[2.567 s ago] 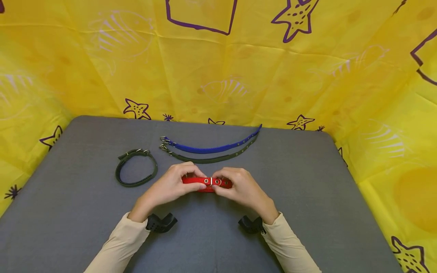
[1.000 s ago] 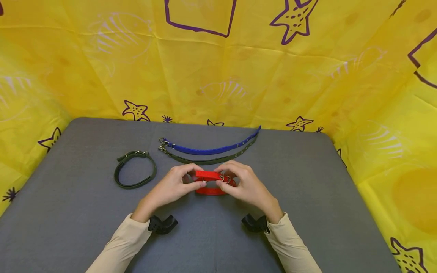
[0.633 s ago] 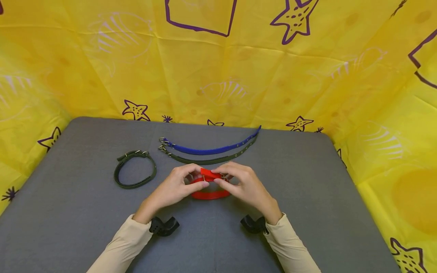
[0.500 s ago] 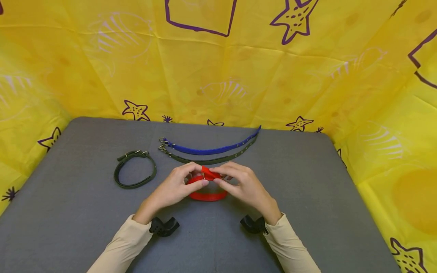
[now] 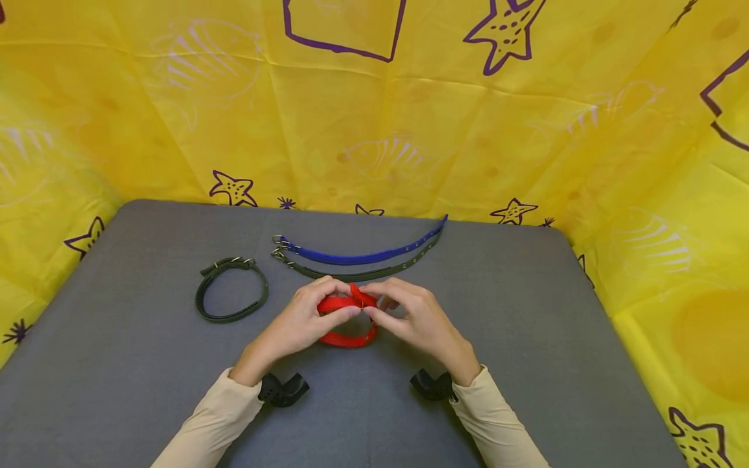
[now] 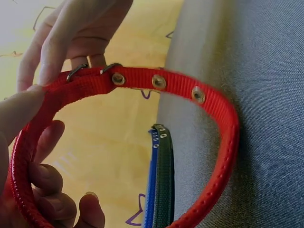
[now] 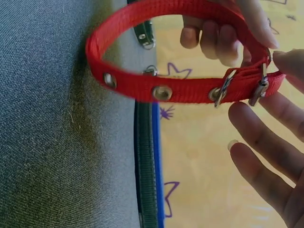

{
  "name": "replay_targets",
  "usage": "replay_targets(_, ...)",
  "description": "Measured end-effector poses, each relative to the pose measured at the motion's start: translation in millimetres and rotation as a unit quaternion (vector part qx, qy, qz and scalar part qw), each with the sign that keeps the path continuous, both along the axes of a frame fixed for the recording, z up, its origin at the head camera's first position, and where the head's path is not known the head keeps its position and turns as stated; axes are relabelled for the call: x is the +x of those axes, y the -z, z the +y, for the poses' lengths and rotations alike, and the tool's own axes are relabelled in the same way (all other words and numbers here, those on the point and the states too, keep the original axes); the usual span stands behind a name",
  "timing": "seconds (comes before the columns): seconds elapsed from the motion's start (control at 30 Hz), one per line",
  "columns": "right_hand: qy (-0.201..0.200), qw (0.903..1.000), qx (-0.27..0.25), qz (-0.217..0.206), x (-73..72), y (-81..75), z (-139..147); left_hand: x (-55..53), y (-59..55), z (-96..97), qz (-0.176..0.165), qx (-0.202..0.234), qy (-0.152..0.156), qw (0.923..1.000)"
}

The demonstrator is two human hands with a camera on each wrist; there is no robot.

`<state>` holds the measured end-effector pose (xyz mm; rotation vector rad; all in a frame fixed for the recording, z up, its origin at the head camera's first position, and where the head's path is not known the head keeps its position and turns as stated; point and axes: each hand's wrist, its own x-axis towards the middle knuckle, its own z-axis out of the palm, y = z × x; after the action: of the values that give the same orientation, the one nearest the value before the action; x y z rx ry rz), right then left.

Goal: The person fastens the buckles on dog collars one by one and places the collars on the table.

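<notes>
A red collar [image 5: 351, 339], bent into a loop, is held just above the table between both hands. My left hand [image 5: 301, 315] grips the strap at the loop's left side, its thumb tip near the buckle. With thumb and fingers, my right hand [image 5: 418, 318] pinches the collar at the buckle end. The strap's tip sticks up between the two hands. In the right wrist view the metal buckle [image 7: 261, 88] and a D-ring [image 7: 224, 88] sit close together by the fingertips. Metal eyelets [image 6: 159, 81] line the strap in the left wrist view.
Left of the hands a dark green collar [image 5: 205, 305] lies as a fastened loop. Behind them a blue collar [image 5: 351, 260] and another green collar [image 5: 351, 276] lie stretched out side by side. The grey table [image 5: 556, 364] is backed by a yellow printed cloth [image 5: 374, 97].
The red collar's loop has turned and shifted left between the hands. Its strap tip, earlier lying flat across the buckle, now points upward. The right fingertips have come closer to the left ones.
</notes>
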<state>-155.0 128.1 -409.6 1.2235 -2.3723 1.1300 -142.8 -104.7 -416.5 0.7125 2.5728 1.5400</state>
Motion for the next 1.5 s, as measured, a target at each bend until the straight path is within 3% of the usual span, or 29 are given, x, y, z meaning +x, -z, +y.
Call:
replay_targets(0.37, 0.0, 0.9997, 0.0, 0.024, 2.1, -1.7, -0.3, 0.1, 0.6, 2.9, 0.034, 0.013, -0.003, 0.9993)
replay_targets(0.57, 0.001, 0.9999, -0.008, 0.013, 1.8, -1.6, -0.1, 1.0, 0.7, 4.0, 0.064, 0.012, -0.006, 0.9979)
replay_targets(0.73, 0.009, 0.9998, -0.017, -0.004, 1.5, -1.3, 0.3, 2.3, -0.6, 5.1, 0.044, 0.016, -0.007, 0.9989)
replay_targets(0.9, 0.01, 0.9995, -0.029, 0.004, 1.2, -1.2, 0.7, 2.8, 0.0, 4.5, 0.033, 0.03, -0.014, 0.9989)
replay_targets(1.13, 0.012, 0.9986, -0.05, 0.014, 0.1, -1.2, 1.6, 2.5, -2.8, 4.2, 0.048, 0.028, -0.023, 0.9982)
replay_targets(1.5, 0.004, 0.9998, -0.015, -0.013, 0.1, -0.6, 3.0, 2.5, -1.3, 4.3, 0.03, 0.026, -0.01, 0.9992)
